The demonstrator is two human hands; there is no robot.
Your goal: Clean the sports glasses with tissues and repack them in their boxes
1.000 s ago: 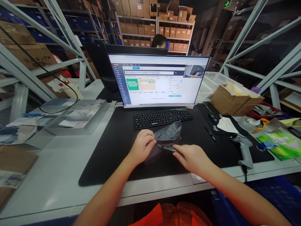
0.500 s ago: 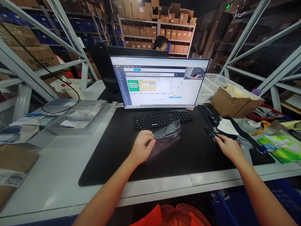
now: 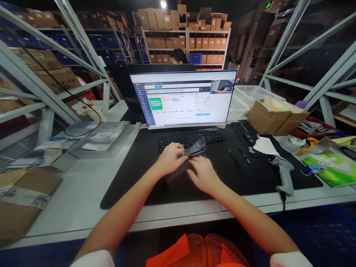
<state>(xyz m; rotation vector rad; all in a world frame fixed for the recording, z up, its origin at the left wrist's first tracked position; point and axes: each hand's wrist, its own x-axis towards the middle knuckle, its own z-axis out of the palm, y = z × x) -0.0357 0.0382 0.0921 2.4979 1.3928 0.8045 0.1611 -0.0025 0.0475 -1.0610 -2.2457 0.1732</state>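
Note:
Above the black desk mat (image 3: 172, 194), my left hand (image 3: 171, 159) pinches a translucent dark plastic bag (image 3: 196, 148) between thumb and fingers. My right hand (image 3: 204, 174) has its fingertips on the bag's near edge, close to the left fingers, with its thumb held a little apart. What the bag contains, if anything, cannot be made out. Just behind the hands is a black keyboard (image 3: 191, 138). To their right, a slim dark tool (image 3: 236, 162) and a black pen (image 3: 246, 158) lie on the mat.
A lit monitor (image 3: 180, 102) stands behind the keyboard. On the right are a grey barcode scanner (image 3: 283, 172), a mouse (image 3: 248, 138), an open cardboard box (image 3: 264, 118) and a green packet (image 3: 328, 167). Grey trays (image 3: 102, 148) and a parcel (image 3: 27, 204) occupy the left. Someone sits beyond the monitor.
My right hand has left the pens and scanner and moved left onto the bag. The slim dark tool now lies loose beside the pen. The left hand still grips the bag.

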